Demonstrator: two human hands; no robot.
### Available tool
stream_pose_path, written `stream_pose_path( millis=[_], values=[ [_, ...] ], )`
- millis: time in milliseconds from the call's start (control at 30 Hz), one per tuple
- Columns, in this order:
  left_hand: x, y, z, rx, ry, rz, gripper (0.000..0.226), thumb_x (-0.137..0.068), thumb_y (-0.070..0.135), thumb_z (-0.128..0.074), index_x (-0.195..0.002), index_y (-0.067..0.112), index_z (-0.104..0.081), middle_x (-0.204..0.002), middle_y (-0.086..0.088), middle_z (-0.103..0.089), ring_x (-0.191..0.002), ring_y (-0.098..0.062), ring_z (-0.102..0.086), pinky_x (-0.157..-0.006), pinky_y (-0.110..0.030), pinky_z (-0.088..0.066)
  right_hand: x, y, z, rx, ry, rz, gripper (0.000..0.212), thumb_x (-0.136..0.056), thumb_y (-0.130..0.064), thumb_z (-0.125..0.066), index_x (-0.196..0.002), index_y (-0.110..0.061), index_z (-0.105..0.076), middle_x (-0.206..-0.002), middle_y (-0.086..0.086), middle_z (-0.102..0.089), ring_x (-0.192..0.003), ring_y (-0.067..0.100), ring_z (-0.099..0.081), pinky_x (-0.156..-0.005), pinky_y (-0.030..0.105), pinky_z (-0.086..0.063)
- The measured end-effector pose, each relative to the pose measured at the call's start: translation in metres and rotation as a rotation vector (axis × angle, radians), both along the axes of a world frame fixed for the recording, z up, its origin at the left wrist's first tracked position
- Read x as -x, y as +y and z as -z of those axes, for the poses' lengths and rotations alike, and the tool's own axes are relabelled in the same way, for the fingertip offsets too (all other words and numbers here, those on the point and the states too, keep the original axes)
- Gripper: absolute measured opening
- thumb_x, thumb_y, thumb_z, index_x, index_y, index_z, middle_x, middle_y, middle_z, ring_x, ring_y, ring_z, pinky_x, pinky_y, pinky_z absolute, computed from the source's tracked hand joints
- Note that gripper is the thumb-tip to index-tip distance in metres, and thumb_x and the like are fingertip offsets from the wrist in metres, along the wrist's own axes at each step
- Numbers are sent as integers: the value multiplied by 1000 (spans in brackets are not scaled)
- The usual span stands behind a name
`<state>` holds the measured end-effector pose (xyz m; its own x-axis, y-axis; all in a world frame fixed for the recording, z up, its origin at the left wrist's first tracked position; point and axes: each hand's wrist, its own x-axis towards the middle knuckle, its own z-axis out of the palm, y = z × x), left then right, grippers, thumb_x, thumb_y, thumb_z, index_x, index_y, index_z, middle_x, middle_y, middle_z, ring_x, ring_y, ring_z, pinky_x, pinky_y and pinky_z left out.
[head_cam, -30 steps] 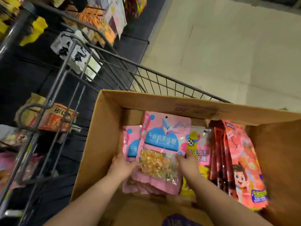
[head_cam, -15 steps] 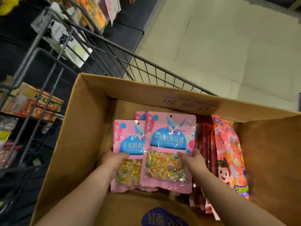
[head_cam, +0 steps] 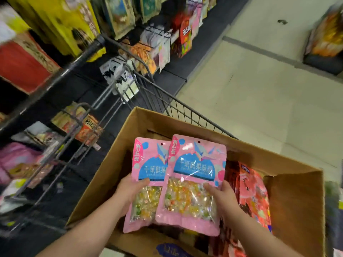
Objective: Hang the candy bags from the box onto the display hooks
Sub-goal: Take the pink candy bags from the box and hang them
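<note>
Two pink candy bags with blue labels and clear windows are held up over the open cardboard box [head_cam: 118, 145]. My left hand [head_cam: 130, 191] grips the left pink bag [head_cam: 148, 173] at its left edge. My right hand [head_cam: 220, 197] grips the right pink bag [head_cam: 193, 182] at its right edge; this bag overlaps the left one. Each bag has a small hang hole at the top. Red and pink candy bags [head_cam: 254, 193] stand in the box's right half. Display hooks with hanging packets [head_cam: 154, 45] line the shelving at upper left.
The box sits in a wire shopping cart [head_cam: 167, 106]. A metal rack [head_cam: 78, 130] with snack packets stands left of the cart. Pale tiled floor [head_cam: 250, 89] opens to the right, with a low display stand [head_cam: 326, 41] at far right.
Both hands have lifted the two pink bags up out of the box. The view has tilted upward, bringing the hanging shelves into sight.
</note>
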<state>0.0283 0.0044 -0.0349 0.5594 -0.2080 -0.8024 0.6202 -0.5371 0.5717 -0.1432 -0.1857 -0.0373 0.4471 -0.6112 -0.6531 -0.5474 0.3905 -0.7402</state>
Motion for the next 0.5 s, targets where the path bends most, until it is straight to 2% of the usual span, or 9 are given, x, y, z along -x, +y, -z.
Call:
stream_pose_path(
  millis=[67, 167, 233, 300, 400, 433, 500],
  values=[
    [1, 8, -25, 38, -35, -51, 23, -88, 18, -67, -111, 21, -62, -99, -6, -75, -86, -24, -74, -76, -43, -58, -7, 2, -18, 22, -58, -38, 27, -87, 0, -63, -111, -7, -54, -96, 8, -69, -74, 15, -63, -65, 24, -52],
    [7, 26, -61, 87, -110, -124, 19, -89, 20, -67, -108, 22, -63, -97, -5, -75, -87, -24, -73, -75, -42, -58, -18, 4, -44, 40, -160, -109, 21, -86, -4, -66, -103, -14, -59, -96, 7, -70, -79, 16, -66, -68, 28, -53],
    [14, 41, -77, 119, -165, -188, 23, -88, 18, -69, -110, 19, -65, -99, -6, -75, -91, -27, -72, -84, -47, -56, -27, 7, -58, 55, -199, -190, 21, -85, -12, -69, -104, -17, -63, -98, 5, -73, -85, 19, -70, -77, 39, -56],
    [20, 58, -89, 151, -227, -289, 29, -85, 14, -71, -114, 15, -66, -103, -7, -74, -97, -30, -70, -93, -51, -52, -37, 13, -74, 93, -232, -276, 20, -86, -11, -67, -105, -17, -66, -93, 1, -75, -84, 19, -71, -80, 40, -57],
    [32, 86, -106, 210, -294, -428, 29, -85, 11, -70, -114, 16, -67, -106, -6, -74, -100, -30, -69, -97, -52, -50, -56, 23, -92, 102, -269, -372, 23, -85, -9, -67, -107, -13, -65, -95, 8, -75, -87, 27, -71, -84, 47, -56],
    [36, 97, -113, 235, -309, -467, 29, -86, 10, -70, -114, 16, -67, -106, -6, -75, -100, -29, -69, -97, -52, -50, -63, 29, -96, 94, -289, -408, 24, -84, -10, -68, -108, -12, -64, -97, 11, -74, -86, 27, -71, -83, 49, -57],
    [44, 120, -128, 263, -337, -545, 28, -85, 8, -70, -112, 16, -69, -104, -6, -75, -100, -29, -70, -96, -51, -51, -77, 46, -109, 91, -326, -479, 21, -85, -9, -67, -106, -9, -63, -92, 14, -72, -72, 21, -72, -67, 38, -60]
  ],
)
